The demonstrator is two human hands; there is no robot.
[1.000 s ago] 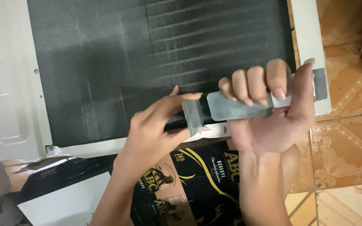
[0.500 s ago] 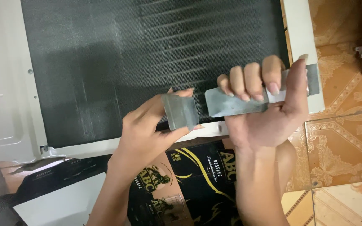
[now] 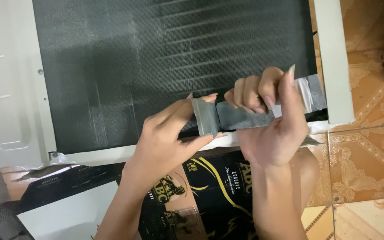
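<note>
Over the lower edge of a dark finned coil panel (image 3: 174,66), set in a white metal casing (image 3: 14,89), both hands work one grey flat tool (image 3: 245,116); right hand (image 3: 274,129) wrapped tight round the tool's handle, fingers curled over the top, thumb raised along the side near a band of shiny tape (image 3: 310,93) at the handle's end; left hand (image 3: 170,133) pinching the tool's broad blade end between thumb and fingertips, so both hands are clamped on the same tool, close together but not touching each other as far as I can see; blade end held just in front of the fins, contact with them unclear; beneath the forearms, black printed cardboard (image 3: 218,186) with yellow swirls; white sheet (image 3: 72,213) at lower left; orange patterned floor tiles (image 3: 365,155) to the right.
</note>
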